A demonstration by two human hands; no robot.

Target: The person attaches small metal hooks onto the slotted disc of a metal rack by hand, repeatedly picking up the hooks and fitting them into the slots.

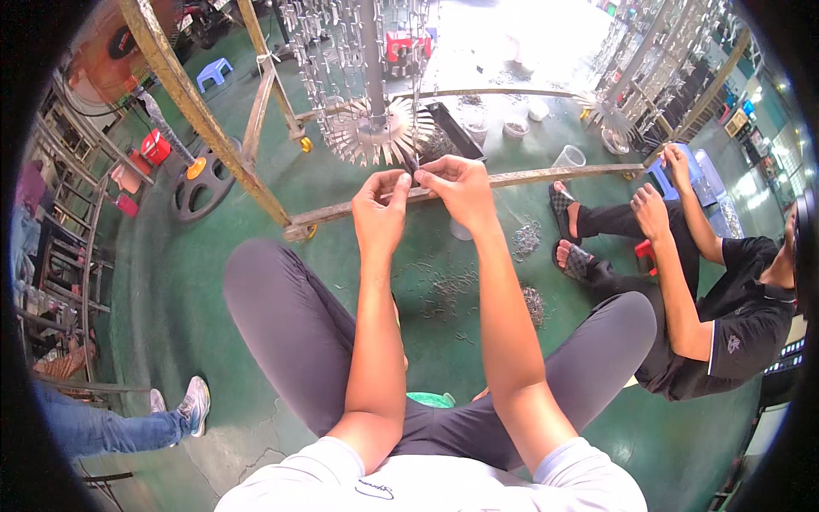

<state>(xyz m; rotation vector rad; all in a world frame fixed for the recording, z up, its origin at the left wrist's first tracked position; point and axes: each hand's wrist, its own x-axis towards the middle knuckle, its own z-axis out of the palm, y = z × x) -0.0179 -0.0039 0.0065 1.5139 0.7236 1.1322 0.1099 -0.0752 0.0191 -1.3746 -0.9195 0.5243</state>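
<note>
My left hand and my right hand are raised close together in front of me, thumbs and fingers pinched. A small dark piece shows between the fingertips, too small to name. Just beyond them is the lower end of a hanging rack, a ring of flat metal blades around a grey upright pole. Strings of small shiny metal pieces hang around that pole. My fingertips are at the near edge of this ring; whether they touch it I cannot tell.
A wheeled metal frame's low bar runs behind my hands. Loose metal hooks lie on the green floor between my legs. Behind the bar are a black tray and small tubs. A co-worker sits at right, hands raised; another person's shoe is at left.
</note>
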